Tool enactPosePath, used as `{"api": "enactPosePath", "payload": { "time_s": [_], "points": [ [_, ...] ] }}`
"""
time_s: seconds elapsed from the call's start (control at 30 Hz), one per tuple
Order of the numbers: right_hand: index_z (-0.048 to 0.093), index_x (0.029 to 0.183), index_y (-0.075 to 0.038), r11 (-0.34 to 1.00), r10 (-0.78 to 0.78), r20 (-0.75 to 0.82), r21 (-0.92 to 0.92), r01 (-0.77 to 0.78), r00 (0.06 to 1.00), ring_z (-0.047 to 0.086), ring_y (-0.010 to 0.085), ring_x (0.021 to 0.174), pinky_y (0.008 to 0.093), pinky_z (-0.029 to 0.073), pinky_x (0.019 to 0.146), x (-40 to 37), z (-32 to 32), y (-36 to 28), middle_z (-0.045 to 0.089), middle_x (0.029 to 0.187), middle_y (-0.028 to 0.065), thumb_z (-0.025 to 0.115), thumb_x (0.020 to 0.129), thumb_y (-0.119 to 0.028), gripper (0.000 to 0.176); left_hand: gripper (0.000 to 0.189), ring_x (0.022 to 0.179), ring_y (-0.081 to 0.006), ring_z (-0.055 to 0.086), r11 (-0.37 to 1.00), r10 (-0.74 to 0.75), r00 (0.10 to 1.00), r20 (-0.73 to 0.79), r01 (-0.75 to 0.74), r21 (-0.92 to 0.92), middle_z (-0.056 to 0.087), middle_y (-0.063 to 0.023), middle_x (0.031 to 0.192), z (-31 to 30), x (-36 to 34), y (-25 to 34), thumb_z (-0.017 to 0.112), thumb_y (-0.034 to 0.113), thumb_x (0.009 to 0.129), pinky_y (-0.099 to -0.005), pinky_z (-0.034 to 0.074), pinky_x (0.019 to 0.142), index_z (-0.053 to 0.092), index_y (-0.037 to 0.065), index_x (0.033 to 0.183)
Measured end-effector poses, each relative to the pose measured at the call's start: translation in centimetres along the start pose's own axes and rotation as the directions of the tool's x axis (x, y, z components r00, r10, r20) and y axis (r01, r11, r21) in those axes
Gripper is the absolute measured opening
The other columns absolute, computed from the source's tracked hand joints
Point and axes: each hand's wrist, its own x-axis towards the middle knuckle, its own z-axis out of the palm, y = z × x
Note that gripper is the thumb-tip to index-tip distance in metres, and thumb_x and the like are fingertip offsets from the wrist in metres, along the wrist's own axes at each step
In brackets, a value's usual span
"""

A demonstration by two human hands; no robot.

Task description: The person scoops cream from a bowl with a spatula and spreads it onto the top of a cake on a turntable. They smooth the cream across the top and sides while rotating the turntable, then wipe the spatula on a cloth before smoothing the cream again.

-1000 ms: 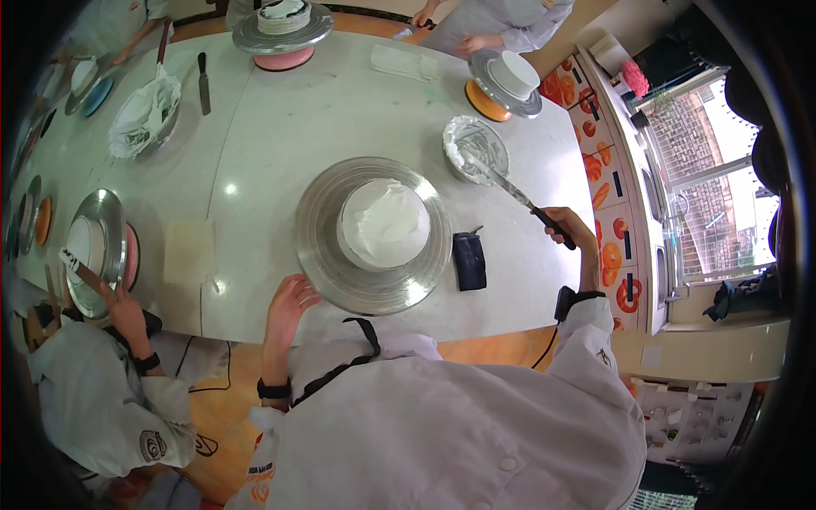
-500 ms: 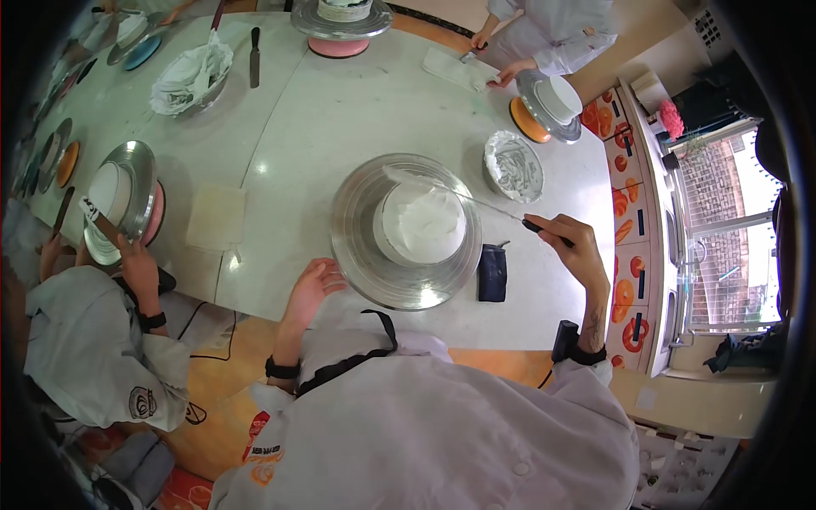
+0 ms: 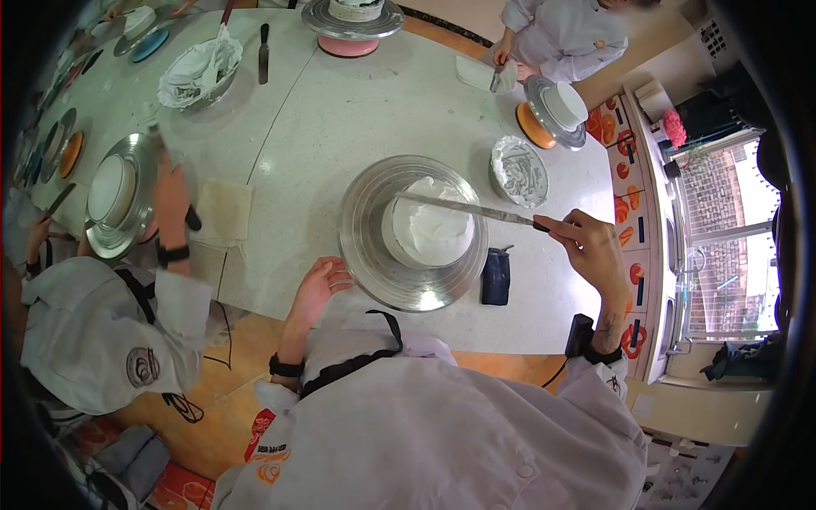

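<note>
In front of me a round cake (image 3: 429, 236) covered in white cream stands on a metal turntable (image 3: 361, 246). The cream on top is uneven, with ridges. My right hand (image 3: 592, 253) grips a palette knife (image 3: 489, 210) by its black handle. Its long blade reaches left across the far part of the cake's top, with the broad face showing. At the near left rim of the turntable is my left hand (image 3: 321, 287), empty, its fingers loosely spread and right at the edge.
A cream-smeared bowl (image 3: 545, 180) stands right of the turntable, and a dark pouch (image 3: 495, 277) nearer me. At left, a co-worker's hand (image 3: 172, 200) is beside another turntable (image 3: 143, 223); a folded cloth (image 3: 225, 211) lies between us. Another person (image 3: 557, 38) stands across the table.
The blade's tip has come toward me over the cake, and the blade shows more of its face. The left co-worker's hand has moved to the right side of their turntable.
</note>
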Motion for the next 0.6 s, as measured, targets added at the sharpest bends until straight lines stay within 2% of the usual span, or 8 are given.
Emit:
{"api": "enactPosePath", "payload": {
  "time_s": [0.07, 0.17, 0.23, 0.3, 0.6],
  "points": [
    [0.067, 0.098, -0.021, 0.999, -0.016, 0.018, 0.029, 0.016, 1.0, 0.048, 0.0174, 0.045, 0.0306, 0.04, 0.046, 0.2, -0.3, 0.0, 0.053, 0.06, 0.0061, 0.063, 0.073, -0.006, 0.029, 0.025, 0.09, -0.02, 0.055, 1.0, -0.004, 1.0, 0.003, 0.004, -0.001, 0.055, -0.01, 0.098, -0.1, 0.1, 0.0, 0.044, 0.023, 0.089, -0.0362, 0.045, 0.081, 0.046, 0.003, 0.105],
    [0.066, 0.098, -0.02, 0.992, -0.003, -0.034, 0.128, 0.007, 0.999, 0.047, 0.0175, 0.044, 0.0308, 0.039, 0.045, 0.5, -0.6, 0.5, 0.053, 0.059, 0.0076, 0.061, 0.074, -0.006, 0.028, 0.025, 0.09, -0.02, 0.055, 1.0, -0.003, 1.0, 0.014, 0.004, -0.013, 0.056, -0.0098, 0.098, -0.1, 0.1, -0.1, 0.044, 0.023, 0.089, -0.0358, 0.045, 0.081, 0.046, 0.004, 0.105],
    [0.066, 0.098, -0.019, 0.992, 0.126, -0.041, -0.014, -0.126, 0.991, 0.046, 0.0177, 0.044, 0.0308, 0.038, 0.046, 1.0, -0.8, 1.0, 0.053, 0.057, 0.0086, 0.059, 0.076, -0.006, 0.027, 0.023, 0.089, -0.0199, 0.055, 1.0, -0.005, 1.0, -0.007, 0.005, -0.013, 0.056, -0.0095, 0.097, -0.1, 0.2, -0.1, 0.044, 0.022, 0.089, -0.0357, 0.045, 0.081, 0.046, 0.004, 0.104],
    [0.067, 0.097, -0.017, 0.99, 0.127, -0.069, -0.057, -0.131, 0.989, 0.046, 0.0178, 0.043, 0.0312, 0.038, 0.045, 1.3, -0.7, 1.3, 0.053, 0.055, 0.0085, 0.058, 0.076, -0.006, 0.025, 0.023, 0.089, -0.0199, 0.055, 1.0, -0.011, 1.0, -0.011, 0.012, 0.013, 0.056, -0.0094, 0.096, -0.1, 0.1, -0.2, 0.044, 0.022, 0.089, -0.0358, 0.045, 0.08, 0.046, 0.004, 0.103],
    [0.068, 0.094, -0.018, 0.982, 0.144, 0.012, -0.122, -0.142, 0.989, 0.047, 0.0185, 0.046, 0.032, 0.038, 0.047, 2.1, -1.8, -0.5, 0.052, 0.056, 0.0069, 0.061, 0.075, -0.008, 0.023, 0.022, 0.086, -0.0205, 0.057, 0.998, -0.055, 0.998, 0.022, 0.055, 0.017, 0.057, -0.0104, 0.092, 0.0, 0.0, -0.2, 0.046, 0.022, 0.089, -0.0341, 0.045, 0.078, 0.046, 0.004, 0.101]
  ]
}}
